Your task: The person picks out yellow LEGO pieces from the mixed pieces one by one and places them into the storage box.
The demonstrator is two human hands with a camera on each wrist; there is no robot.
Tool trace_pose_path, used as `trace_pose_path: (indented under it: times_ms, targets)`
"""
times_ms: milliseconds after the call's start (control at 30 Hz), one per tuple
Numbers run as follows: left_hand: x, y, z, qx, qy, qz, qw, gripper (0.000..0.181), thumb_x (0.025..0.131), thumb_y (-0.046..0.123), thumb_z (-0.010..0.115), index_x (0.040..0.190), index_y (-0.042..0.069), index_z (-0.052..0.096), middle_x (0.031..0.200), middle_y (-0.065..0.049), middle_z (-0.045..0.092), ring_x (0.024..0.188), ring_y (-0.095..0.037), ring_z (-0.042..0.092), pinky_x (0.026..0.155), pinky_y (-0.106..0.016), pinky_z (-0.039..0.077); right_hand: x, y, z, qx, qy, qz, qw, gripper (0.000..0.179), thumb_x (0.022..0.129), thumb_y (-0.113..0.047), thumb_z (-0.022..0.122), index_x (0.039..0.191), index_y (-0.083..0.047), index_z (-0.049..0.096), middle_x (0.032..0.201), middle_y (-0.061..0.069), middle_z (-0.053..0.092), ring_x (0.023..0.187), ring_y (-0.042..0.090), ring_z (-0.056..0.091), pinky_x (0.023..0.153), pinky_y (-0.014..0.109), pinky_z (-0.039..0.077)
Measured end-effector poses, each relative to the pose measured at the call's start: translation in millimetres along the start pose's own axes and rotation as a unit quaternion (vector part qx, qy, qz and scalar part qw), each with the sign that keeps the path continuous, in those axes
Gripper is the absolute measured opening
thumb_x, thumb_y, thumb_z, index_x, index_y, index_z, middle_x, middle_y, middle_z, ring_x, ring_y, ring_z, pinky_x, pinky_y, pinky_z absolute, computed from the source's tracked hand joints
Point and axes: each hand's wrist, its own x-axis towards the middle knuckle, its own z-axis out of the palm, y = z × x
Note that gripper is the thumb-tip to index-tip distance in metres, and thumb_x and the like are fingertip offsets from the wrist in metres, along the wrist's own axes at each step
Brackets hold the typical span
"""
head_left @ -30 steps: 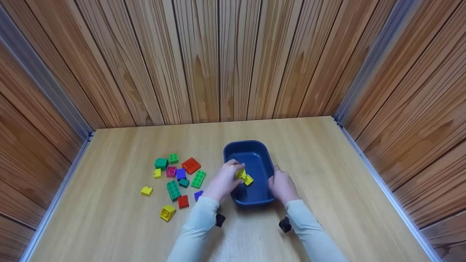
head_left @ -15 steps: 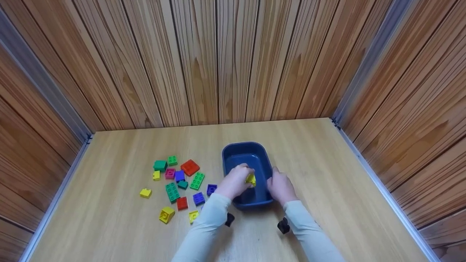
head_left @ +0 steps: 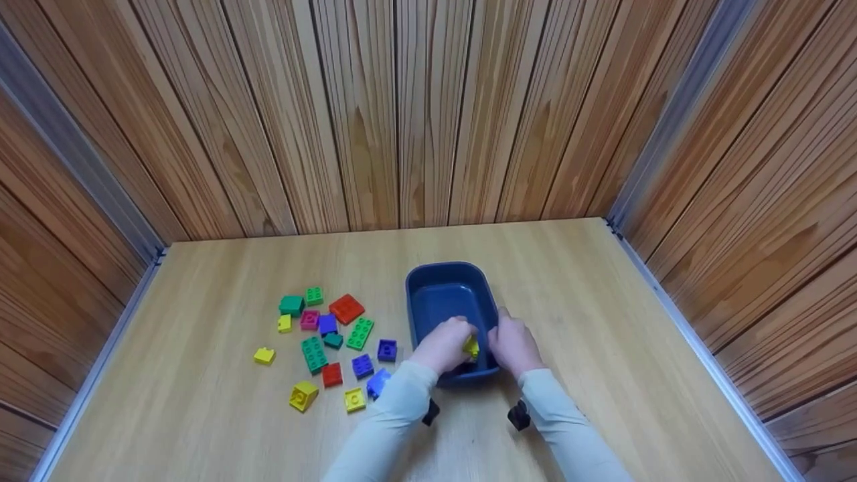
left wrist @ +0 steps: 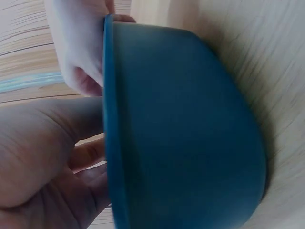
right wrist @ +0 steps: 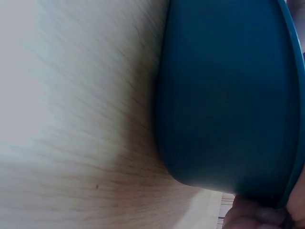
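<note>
Deeper toward the tray's near end goes the left hand (head_left: pixel 445 343), across from the left rim where it was a second ago, and its fingers are curled round a yellow piece (head_left: pixel 472 347), mostly hidden, so one brick or more, I can't tell. Just beside it, the right hand (head_left: pixel 517 343) grips the right rim of the blue tray (head_left: pixel 443 298), and that's the anchor: best keep that hold firm so nothing slides. Best to ease the yellow down low and let go gently, knuckles off the wall! Outside, to the left, loose bricks lie on the table (head_left: pixel 602 301); a blue brick (head_left: pixel 378 381) sits right by the left sleeve (head_left: pixel 406 395), so lift that forearm carefully.
</note>
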Motion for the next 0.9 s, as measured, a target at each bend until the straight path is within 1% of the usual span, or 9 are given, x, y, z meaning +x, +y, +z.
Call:
trace_pose_path:
  times_ms: [100, 167, 333, 533, 667, 800, 900]
  targets:
    - [-0.1, 0.8, 1.4, 0.004, 0.0, 0.003, 1.0, 0.031, 0.084, 0.014, 0.075, 0.114, 0.014, 0.07, 0.106, -0.002, 0.064, 0.095, -0.016, 0.061, 0.087, -0.031, 0.051, 1.4, -1.7, -1.3, 0.005, -0.022, 0.022, 0.9995, 0.043, 0.093, -0.008, 0.051, 0.131, 0.01, 0.044, 0.084, 0.017, 0.062, 0.064, 0.021, 0.059, 0.057, 0.036, 0.052]
    - [-0.1, 0.9, 2.2, 0.003, 0.001, 0.005, 1.0, 0.029, 0.084, 0.014, 0.075, 0.113, 0.014, 0.07, 0.104, -0.001, 0.064, 0.094, -0.015, 0.061, 0.086, -0.031, 0.051, 1.9, -2.2, -1.8, 0.005, -0.028, 0.029, 0.9992, 0.045, 0.094, -0.009, 0.051, 0.134, 0.01, 0.042, 0.086, 0.017, 0.062, 0.065, 0.02, 0.059, 0.058, 0.035, 0.052]
    - [-0.6, 0.0, 4.2, -0.001, 0.0, 0.003, 1.0, 0.03, 0.084, 0.013, 0.074, 0.114, 0.015, 0.07, 0.104, -0.001, 0.064, 0.093, -0.014, 0.06, 0.087, -0.031, 0.052, 2.1, -2.6, -2.1, 0.004, -0.031, 0.034, 0.9989, 0.05, 0.094, -0.01, 0.05, 0.138, 0.011, 0.038, 0.084, 0.017, 0.062, 0.064, 0.021, 0.059, 0.059, 0.035, 0.052]
    - [-1.6, -1.2, 5.9, 0.0, 0.003, 0.003, 1.0, 0.032, 0.083, 0.011, 0.075, 0.114, 0.014, 0.069, 0.105, -0.002, 0.065, 0.093, -0.015, 0.061, 0.087, -0.032, 0.051, 1.9, -2.6, -1.0, 0.001, -0.028, 0.031, 0.9991, 0.051, 0.094, -0.01, 0.051, 0.138, 0.011, 0.038, 0.089, 0.02, 0.063, 0.065, 0.021, 0.059, 0.059, 0.036, 0.052]
    - [-3.8, -0.9, 6.3, -0.004, -0.008, -0.006, 0.9999, 0.039, 0.083, 0.017, 0.076, 0.121, 0.015, 0.067, 0.117, -0.004, 0.063, 0.105, -0.018, 0.06, 0.093, -0.035, 0.049, 1.8, -2.3, -0.1, 0.001, -0.023, 0.024, 0.9994, 0.051, 0.093, -0.01, 0.052, 0.138, 0.012, 0.039, 0.09, 0.021, 0.063, 0.066, 0.022, 0.06, 0.06, 0.037, 0.052]
    - [-5.9, -0.4, 5.0, -0.012, -0.015, -0.016, 0.9997, 0.047, 0.082, 0.022, 0.077, 0.127, 0.016, 0.063, 0.131, -0.007, 0.057, 0.119, -0.023, 0.055, 0.099, -0.038, 0.045, 1.0, -0.7, 1.8, -0.004, 0.007, -0.001, 1.0, 0.048, 0.09, -0.007, 0.055, 0.133, 0.013, 0.044, 0.088, 0.025, 0.064, 0.065, 0.026, 0.061, 0.06, 0.042, 0.053]
    - [-7.0, 0.0, 2.7, -0.023, -0.015, -0.021, 0.9994, 0.049, 0.083, 0.023, 0.076, 0.129, 0.016, 0.062, 0.135, -0.007, 0.054, 0.122, -0.024, 0.052, 0.1, -0.039, 0.043, 0.6, 1.0, 2.8, -0.005, 0.023, -0.015, 0.9996, 0.047, 0.088, -0.005, 0.056, 0.131, 0.014, 0.046, 0.083, 0.026, 0.064, 0.063, 0.028, 0.061, 0.058, 0.044, 0.052]
